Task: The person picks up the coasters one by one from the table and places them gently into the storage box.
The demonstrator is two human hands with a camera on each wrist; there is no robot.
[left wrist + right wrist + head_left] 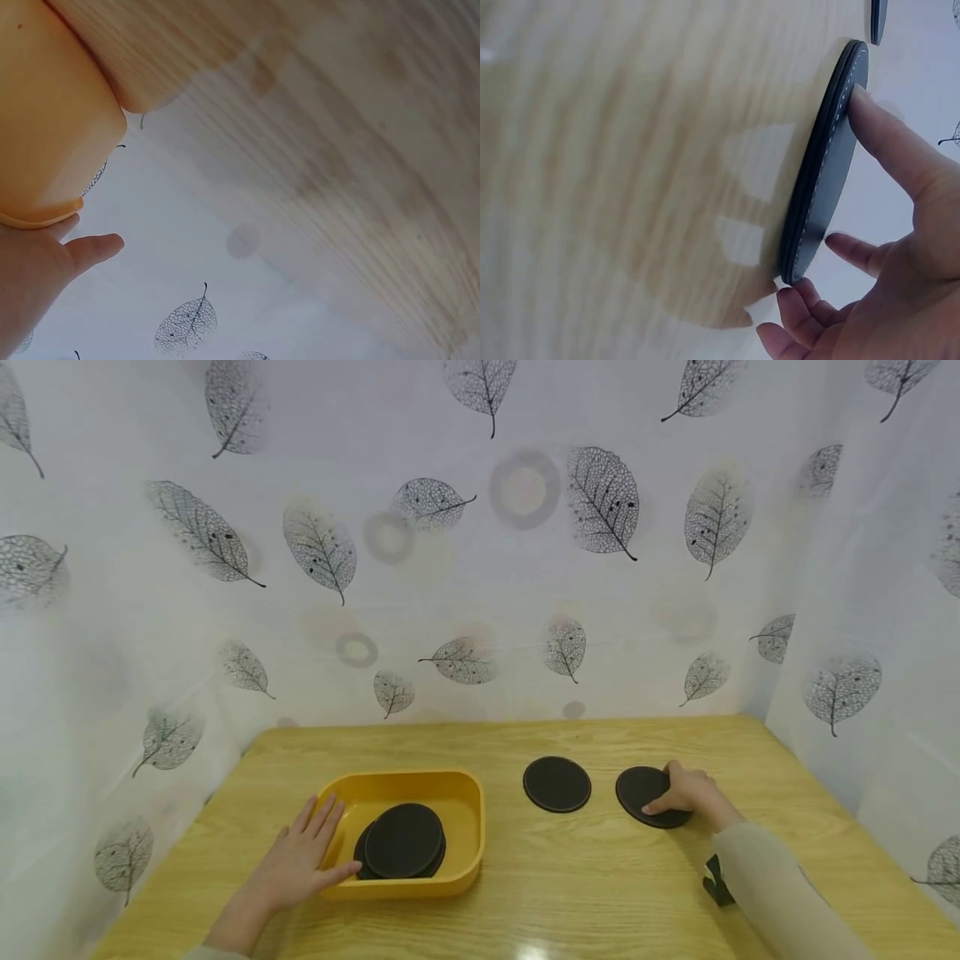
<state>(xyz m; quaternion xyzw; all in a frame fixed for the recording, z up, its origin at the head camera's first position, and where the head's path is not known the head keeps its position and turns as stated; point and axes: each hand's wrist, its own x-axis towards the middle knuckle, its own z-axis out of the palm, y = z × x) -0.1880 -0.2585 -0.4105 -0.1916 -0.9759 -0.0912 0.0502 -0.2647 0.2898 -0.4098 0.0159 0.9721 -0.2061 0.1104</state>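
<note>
My right hand (692,795) grips a round black coaster (639,793) at the right of the table, thumb on its top and fingers at its edge. In the right wrist view, this coaster (826,169) shows white stitching and a layered side. To its left lies another black coaster (557,784), flat on the wood. With fingers spread, my left hand (296,860) rests on the left rim of a yellow plastic bin (463,814). Inside the bin, overlapping black coasters (405,841) lie stacked, the lower one mostly covered.
The light wooden table (570,893) ends at the back against a white curtain (480,577) with leaf prints, which also hangs on both sides. A small black object (717,883) sits by the right sleeve, partly hidden by it.
</note>
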